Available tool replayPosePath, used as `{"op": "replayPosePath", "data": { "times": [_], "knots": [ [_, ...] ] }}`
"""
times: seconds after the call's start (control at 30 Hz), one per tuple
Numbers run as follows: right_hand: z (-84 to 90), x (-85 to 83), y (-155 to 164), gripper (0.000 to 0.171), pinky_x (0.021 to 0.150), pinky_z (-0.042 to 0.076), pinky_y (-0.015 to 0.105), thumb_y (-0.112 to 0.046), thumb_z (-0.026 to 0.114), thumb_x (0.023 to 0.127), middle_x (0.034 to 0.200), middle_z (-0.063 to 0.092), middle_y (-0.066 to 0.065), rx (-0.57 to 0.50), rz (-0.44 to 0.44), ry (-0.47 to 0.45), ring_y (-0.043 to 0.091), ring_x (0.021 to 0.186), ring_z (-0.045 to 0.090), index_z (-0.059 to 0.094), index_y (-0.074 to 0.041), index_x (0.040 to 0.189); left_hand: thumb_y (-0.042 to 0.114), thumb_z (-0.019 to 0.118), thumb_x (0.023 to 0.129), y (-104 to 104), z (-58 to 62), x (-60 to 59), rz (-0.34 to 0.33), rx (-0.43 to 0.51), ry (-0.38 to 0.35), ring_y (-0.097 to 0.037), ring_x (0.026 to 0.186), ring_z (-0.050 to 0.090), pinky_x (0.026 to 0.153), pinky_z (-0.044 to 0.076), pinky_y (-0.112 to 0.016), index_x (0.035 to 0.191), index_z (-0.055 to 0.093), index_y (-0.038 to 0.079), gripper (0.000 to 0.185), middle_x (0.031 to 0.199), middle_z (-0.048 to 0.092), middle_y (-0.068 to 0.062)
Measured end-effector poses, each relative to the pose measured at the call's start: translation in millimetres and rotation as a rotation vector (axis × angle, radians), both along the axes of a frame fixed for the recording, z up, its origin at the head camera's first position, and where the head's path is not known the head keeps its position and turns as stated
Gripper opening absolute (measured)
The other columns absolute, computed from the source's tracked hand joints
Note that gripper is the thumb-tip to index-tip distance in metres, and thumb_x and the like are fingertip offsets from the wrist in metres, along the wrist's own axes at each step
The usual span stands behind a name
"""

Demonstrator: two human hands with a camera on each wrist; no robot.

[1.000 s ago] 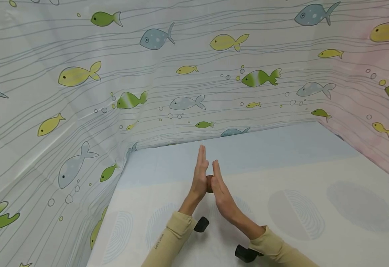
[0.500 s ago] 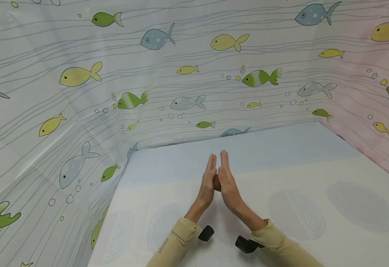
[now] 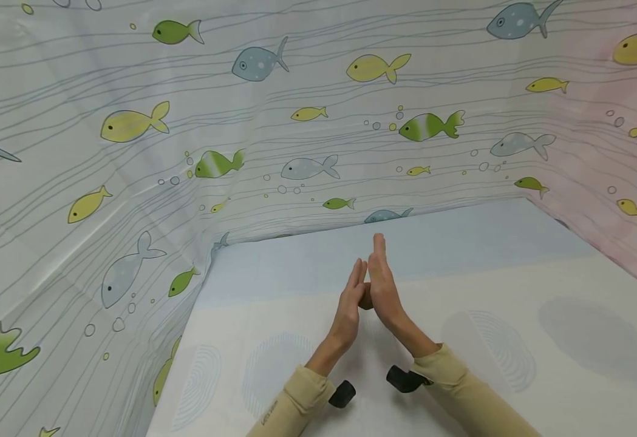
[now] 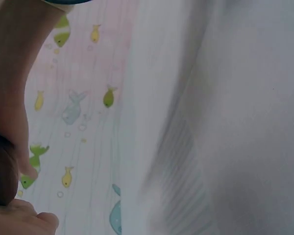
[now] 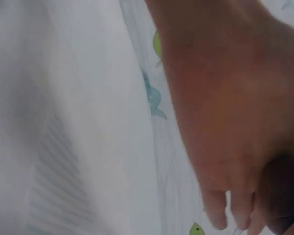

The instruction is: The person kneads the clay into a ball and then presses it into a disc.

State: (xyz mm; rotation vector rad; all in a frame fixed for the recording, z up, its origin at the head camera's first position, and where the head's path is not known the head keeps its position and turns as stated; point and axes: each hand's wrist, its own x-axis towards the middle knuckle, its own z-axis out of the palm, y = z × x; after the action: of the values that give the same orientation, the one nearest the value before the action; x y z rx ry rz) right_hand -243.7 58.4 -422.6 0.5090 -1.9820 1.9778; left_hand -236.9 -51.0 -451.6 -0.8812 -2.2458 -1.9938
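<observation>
Right hand (image 3: pixel 386 291) slid forward | brown lump (image 3: pixel 367 297), probably clay, between palms

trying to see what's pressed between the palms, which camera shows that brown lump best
The right wrist view: the brown lump fills the lower right corner against the right hand. The left wrist view shows a dark edge at its left border; the head view only a sliver between the left hand and the right.

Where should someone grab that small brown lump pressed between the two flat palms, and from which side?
Probably from below. The small brown lump shows only at its lower edge, between the left hand and the right hand; straight fingers cover its sides and top. Pinch that exposed rounded edge.
</observation>
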Motion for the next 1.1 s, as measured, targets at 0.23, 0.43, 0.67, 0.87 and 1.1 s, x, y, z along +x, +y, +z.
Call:
{"op": "replayPosePath", "data": {
  "times": [0.23, 0.43, 0.67, 0.87, 1.1],
  "knots": [
    [-9.7, -5.6, 2.6, 0.062, 0.121, -0.003, 0.048, -0.036, 0.018, 0.109, 0.166, -0.007, 0.005, 0.005, -0.037, -0.051, 0.017, 0.152, -0.009, -0.005, -0.007, 0.159, 0.032, 0.021, 0.104, 2.9, 7.8, 8.4, 0.03, -0.022, 0.021, -0.012, 0.151, 0.007, 0.121, 0.013, -0.038, 0.16, 0.005, 0.011, 0.061, 0.165, 0.007, 0.003],
    [-17.4, -4.4, 1.9, 0.062, 0.121, -0.001, 0.05, -0.039, 0.015, 0.109, 0.166, -0.007, 0.005, 0.007, -0.015, -0.099, 0.018, 0.152, -0.008, -0.004, -0.009, 0.159, 0.03, 0.022, 0.104, 5.0, 14.3, 12.9, 0.03, -0.026, 0.05, -0.012, 0.152, 0.003, 0.121, 0.011, -0.029, 0.159, 0.004, 0.01, 0.062, 0.166, 0.002, 0.003],
    [-27.2, 0.7, -2.9, 0.059, 0.12, 0.002, 0.056, -0.034, 0.015, 0.11, 0.166, -0.004, 0.012, 0.025, 0.031, -0.077, 0.029, 0.152, -0.005, -0.002, -0.005, 0.159, 0.029, 0.023, 0.103, 3.5, 22.0, 11.6, 0.058, -0.055, 0.118, -0.017, 0.152, 0.005, 0.122, 0.007, -0.04, 0.159, 0.003, 0.008, 0.063, 0.166, 0.002, 0.001],
    [-31.5, 6.4, -6.5, 0.058, 0.118, 0.003, 0.061, -0.028, 0.017, 0.11, 0.165, -0.005, 0.017, 0.003, 0.106, -0.026, 0.037, 0.151, -0.004, -0.004, -0.003, 0.158, 0.034, 0.023, 0.102, 2.7, 30.6, 7.3, 0.089, -0.078, 0.153, -0.019, 0.152, 0.001, 0.122, 0.004, -0.048, 0.159, 0.006, 0.009, 0.065, 0.166, 0.002, 0.001],
    [-34.1, 14.1, -10.8, 0.058, 0.116, 0.011, 0.061, -0.032, 0.015, 0.11, 0.165, -0.007, 0.013, -0.007, 0.158, -0.068, 0.038, 0.149, 0.007, -0.006, -0.007, 0.158, 0.036, 0.025, 0.101, -1.8, 31.5, 1.6, 0.101, -0.082, 0.162, -0.023, 0.152, -0.008, 0.121, -0.001, -0.052, 0.16, 0.006, 0.012, 0.066, 0.166, 0.002, 0.002]
  ]
}}
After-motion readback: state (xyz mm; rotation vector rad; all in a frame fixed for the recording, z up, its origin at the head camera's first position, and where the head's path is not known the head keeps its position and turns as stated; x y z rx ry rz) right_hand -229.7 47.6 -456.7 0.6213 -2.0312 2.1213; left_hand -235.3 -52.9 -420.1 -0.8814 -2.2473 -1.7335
